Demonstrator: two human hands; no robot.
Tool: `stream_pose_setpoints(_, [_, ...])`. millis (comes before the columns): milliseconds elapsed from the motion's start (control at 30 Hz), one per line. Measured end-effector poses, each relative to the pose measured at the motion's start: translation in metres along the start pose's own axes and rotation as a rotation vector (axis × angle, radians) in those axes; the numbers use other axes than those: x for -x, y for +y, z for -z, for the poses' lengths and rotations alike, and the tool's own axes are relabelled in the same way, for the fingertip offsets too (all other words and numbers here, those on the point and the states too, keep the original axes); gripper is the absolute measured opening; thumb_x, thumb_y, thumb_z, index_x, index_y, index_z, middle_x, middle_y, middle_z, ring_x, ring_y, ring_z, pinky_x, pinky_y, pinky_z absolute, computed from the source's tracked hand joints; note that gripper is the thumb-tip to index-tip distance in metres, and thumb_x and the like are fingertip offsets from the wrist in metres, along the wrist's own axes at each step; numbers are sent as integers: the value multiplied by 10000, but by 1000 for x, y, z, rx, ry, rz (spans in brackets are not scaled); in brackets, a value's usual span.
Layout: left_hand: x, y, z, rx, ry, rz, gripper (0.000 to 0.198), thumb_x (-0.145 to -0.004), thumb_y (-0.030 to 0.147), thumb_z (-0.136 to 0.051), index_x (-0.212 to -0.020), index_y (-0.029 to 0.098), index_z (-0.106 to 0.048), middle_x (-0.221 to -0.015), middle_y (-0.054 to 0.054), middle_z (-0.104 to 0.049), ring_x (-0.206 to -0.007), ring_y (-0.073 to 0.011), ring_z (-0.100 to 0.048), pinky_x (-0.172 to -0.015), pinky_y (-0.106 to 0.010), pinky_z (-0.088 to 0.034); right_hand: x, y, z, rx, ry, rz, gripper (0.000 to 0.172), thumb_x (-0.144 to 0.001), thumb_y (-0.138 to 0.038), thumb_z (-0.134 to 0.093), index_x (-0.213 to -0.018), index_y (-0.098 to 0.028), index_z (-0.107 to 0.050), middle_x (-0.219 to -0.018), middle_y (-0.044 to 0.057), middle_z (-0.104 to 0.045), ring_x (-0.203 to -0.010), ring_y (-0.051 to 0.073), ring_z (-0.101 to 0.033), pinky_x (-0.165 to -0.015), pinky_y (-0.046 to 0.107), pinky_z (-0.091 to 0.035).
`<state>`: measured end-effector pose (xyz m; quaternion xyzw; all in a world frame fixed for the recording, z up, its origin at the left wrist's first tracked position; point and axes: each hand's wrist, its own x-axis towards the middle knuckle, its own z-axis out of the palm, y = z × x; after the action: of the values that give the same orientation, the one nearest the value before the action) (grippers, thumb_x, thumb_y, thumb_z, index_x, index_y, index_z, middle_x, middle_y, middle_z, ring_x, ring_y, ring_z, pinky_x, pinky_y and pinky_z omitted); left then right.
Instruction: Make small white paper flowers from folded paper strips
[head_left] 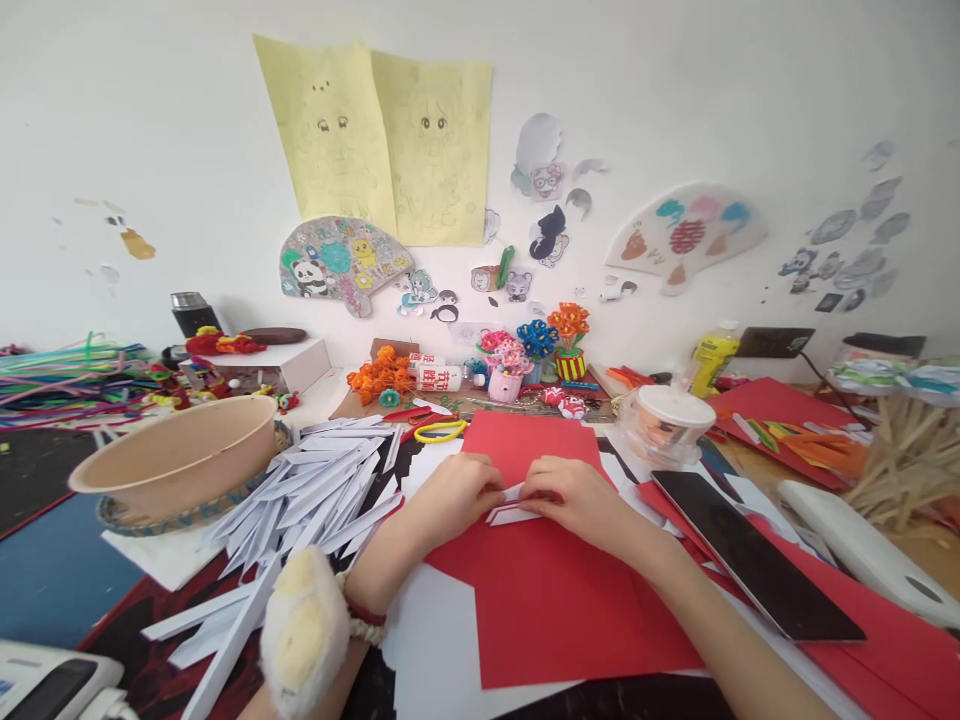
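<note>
Over a stack of red paper [547,610], my left hand [469,490] and my right hand [566,490] face each other. Between them is a small folded white paper strip [514,510] with some red at its edge. Both sets of fingers are closed on it, thumbs towards each other, and they partly hide it. A fluffy white and yellow wristband [306,630] sits on my left wrist. Beside that arm lies a heap of folded white paper strips [315,490]. Scissors with yellow handles [441,431] rest just beyond the red paper.
At the left stands a beige basin [180,450]. A dark tablet [757,555] and a white elongated device [870,550] lie right of my right forearm. Flower pots [506,383], a yellow bottle [712,360] and a lidded tub [670,420] line the back near the wall.
</note>
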<state>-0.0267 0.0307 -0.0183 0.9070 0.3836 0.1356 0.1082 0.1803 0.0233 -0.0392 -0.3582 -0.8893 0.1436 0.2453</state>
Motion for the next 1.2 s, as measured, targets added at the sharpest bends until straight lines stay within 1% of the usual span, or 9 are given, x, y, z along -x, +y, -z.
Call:
stream_pose_setpoints(133, [0, 1, 2, 11, -1, 6, 223, -863, 202, -506, -709, 166, -664, -737, -30, -652, -690, -130, -564, -618, -211, -360, 0, -1, -1, 50, -11, 2, 167, -912, -215, -539, -820, -211, -678, -812, 22, -665, -788, 161, -603, -662, 253, -407])
stream_pose_setpoints(333, [0, 1, 1, 7, -1, 24, 213, -856, 206, -522, -696, 162, -656, -721, -27, -644, -677, -131, -557, -606, -217, -349, 0, -7, -3, 155, 43, 36, 168, -908, -149, -513, -817, -187, -649, -810, 28, -638, -759, 159, -582, -631, 252, -397])
stream_pose_setpoints(600, [0, 1, 2, 5, -3, 29, 211, -857, 220, -524, -705, 162, -657, -729, -33, -642, -677, -133, -559, -600, -221, -352, 1, -10, -4, 171, 37, 67, 186, -891, -137, -518, -795, -193, -667, -782, 29, -661, -728, 160, -600, -623, 248, -406])
stream_pose_setpoints(667, [0, 1, 1, 7, -1, 28, 208, -859, 218, -522, -715, 166, -662, -736, -31, -646, -679, -133, -561, -605, -222, -357, 1, -10, -4, 174, 41, 61, 182, -882, -150, -535, -772, -194, -672, -749, 24, -654, -711, 155, -597, -618, 246, -406])
stream_pose_setpoints(733, [0, 0, 1, 9, -1, 25, 205, -858, 216, -522, -724, 169, -670, -746, -33, -651, -696, -136, -568, -620, -222, -367, 1, -11, -4, 173, 40, 43, 136, -870, -214, -582, -779, -198, -682, -731, 19, -649, -704, 154, -597, -609, 245, -407])
stream_pose_setpoints(833, [0, -1, 0, 9, 0, 21, 208, -861, 221, -516, -739, 168, -676, -766, -42, -655, -720, -143, -578, -642, -219, -381, 3, -10, -2, 168, 8, 30, 87, -825, -286, -665, -842, -205, -692, -783, 20, -663, -739, 164, -607, -624, 248, -417])
stream_pose_setpoints(933, [0, 0, 1, 7, 0, 20, 217, -866, 226, -512, -734, 166, -674, -757, -44, -655, -704, -141, -573, -631, -217, -377, 3, -12, -1, 169, -3, 28, 59, -844, -234, -648, -879, -204, -685, -840, 25, -674, -785, 169, -614, -653, 253, -421])
stream_pose_setpoints(1100, [0, 2, 3, 2, -2, 26, 194, -861, 225, -527, -757, 172, -682, -749, -36, -657, -692, -137, -571, -616, -214, -372, 2, -14, -1, 144, 39, -23, 74, -876, -242, -614, -856, -187, -660, -784, 16, -665, -721, 157, -598, -624, 257, -404])
stream_pose_setpoints(1200, [0, 3, 3, -6, -1, 35, 200, -862, 236, -527, -754, 171, -682, -750, -38, -654, -695, -140, -575, -619, -215, -379, 1, -14, -2, 152, 32, 25, 113, -893, -208, -583, -808, -185, -654, -780, 20, -654, -740, 162, -586, -644, 266, -403])
